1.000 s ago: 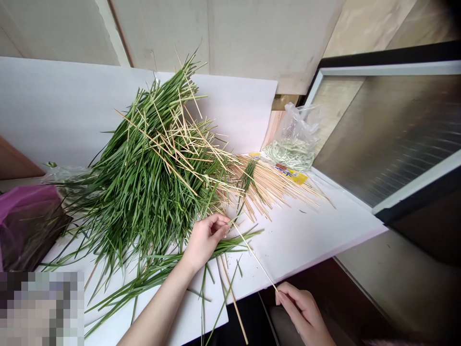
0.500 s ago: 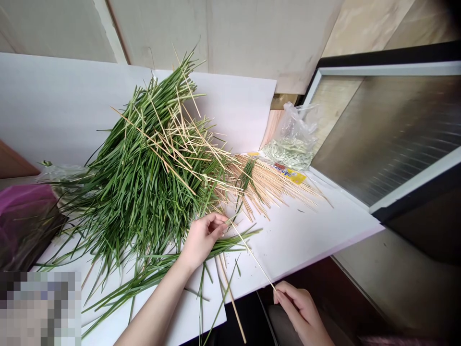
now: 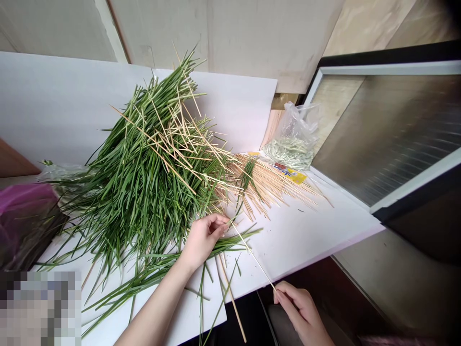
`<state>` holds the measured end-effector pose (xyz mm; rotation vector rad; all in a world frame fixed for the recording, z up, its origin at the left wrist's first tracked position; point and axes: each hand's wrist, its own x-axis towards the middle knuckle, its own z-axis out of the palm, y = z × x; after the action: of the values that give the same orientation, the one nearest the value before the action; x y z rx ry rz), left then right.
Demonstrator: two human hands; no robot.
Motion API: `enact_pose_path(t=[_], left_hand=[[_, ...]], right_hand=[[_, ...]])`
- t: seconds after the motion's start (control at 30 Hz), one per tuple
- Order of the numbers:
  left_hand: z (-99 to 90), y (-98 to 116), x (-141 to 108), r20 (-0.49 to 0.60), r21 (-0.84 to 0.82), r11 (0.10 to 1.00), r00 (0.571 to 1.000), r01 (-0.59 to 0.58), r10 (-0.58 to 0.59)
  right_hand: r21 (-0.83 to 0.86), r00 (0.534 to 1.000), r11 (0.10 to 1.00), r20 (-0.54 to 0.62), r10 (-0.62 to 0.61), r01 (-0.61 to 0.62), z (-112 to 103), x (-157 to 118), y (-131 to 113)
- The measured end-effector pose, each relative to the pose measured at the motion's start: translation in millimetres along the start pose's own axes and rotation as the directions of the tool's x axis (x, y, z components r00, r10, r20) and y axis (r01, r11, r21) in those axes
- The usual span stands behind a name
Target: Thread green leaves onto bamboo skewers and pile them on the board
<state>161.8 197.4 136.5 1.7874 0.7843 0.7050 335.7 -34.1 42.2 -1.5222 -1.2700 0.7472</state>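
From my remote view, the task's thin bamboo skewer (image 3: 252,254) runs on a diagonal across the front of the worktop (image 3: 306,240), its long axis pointing from lower right up to upper left. Its lower end sits in my right hand (image 3: 298,307), closed in a pinch just past the worktop's front edge. Its upper end meets my left hand (image 3: 203,240), curled closed over the skewer's tip and apparently gripping it, with a strip of long green leaf blades (image 3: 230,245) passing beneath the palm.

The worktop is covered in white board, with a beige wall (image 3: 230,33) behind it. A large heap of green leaf blades (image 3: 144,178), crossed by many loose skewers, lies just beside my left hand and blocks the left side of the board. To its right, a fan of skewers (image 3: 273,185) rests on a packet with a yellow label (image 3: 290,174). Behind that is a clear plastic bag of pale leaves (image 3: 293,139). A dark purple bag (image 3: 25,211) sits at far left, and a metal-framed panel (image 3: 389,139) stands at right.
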Motion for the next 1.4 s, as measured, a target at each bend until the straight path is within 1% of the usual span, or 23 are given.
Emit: enact_pose_path(t=[0.33,0.47,0.73,0.9,0.97,1.03,1.1,1.17,1.23,1.4], left_hand=[[1.5,-2.2,0.6,-0.009,0.001,1.0,1.0,-0.022,0.022],[2.0,-1.1,0.2,-0.005,0.042,0.999,0.999,-0.032,0.032],[2.2,-0.4,-1.1,0.024,0.095,0.992,0.997,-0.078,0.076],[1.2,0.5,-1.3,0.054,0.087,0.994,0.997,-0.064,0.06],[2.9,1.7,-2.4,0.089,0.073,0.994,0.994,-0.078,0.071],[7.0,3.2,-5.0,0.17,0.071,0.993,0.982,-0.095,0.082],[12.8,5.1,-8.4,0.273,0.083,0.99,0.958,-0.114,0.087],[18.1,7.3,-11.6,0.347,0.104,0.985,0.933,-0.136,0.092],[21.1,9.2,-13.3,0.377,0.111,0.981,0.92,-0.158,0.106],[22.0,10.4,-14.0,0.409,0.111,0.976,0.904,-0.188,0.127]], right_hand=[[-0.023,1.0,1.0,-0.01,-0.006,0.006,0.3,-0.2,0.5],[-0.024,1.0,1.0,-0.016,-0.018,0.017,0.6,-1.1,2.5],[-0.027,1.0,1.0,-0.011,-0.017,0.017,1.7,-0.5,1.7],[-0.029,1.0,0.999,-0.009,-0.017,0.016,2.9,-0.3,1.2],[-0.023,1.0,0.999,-0.012,-0.028,0.028,3.6,-0.1,1.4],[-0.013,0.999,0.999,-0.014,-0.04,0.04,4.4,0.1,1.6],[-0.003,0.998,0.999,-0.017,-0.054,0.054,5.0,0.2,1.8],[0.0,0.997,0.998,-0.026,-0.068,0.068,5.5,-0.2,1.8],[0.002,0.997,0.997,-0.029,-0.076,0.076,5.8,-0.9,1.5],[0.003,0.998,0.999,-0.029,-0.051,0.051,7.2,-0.9,-0.5]])
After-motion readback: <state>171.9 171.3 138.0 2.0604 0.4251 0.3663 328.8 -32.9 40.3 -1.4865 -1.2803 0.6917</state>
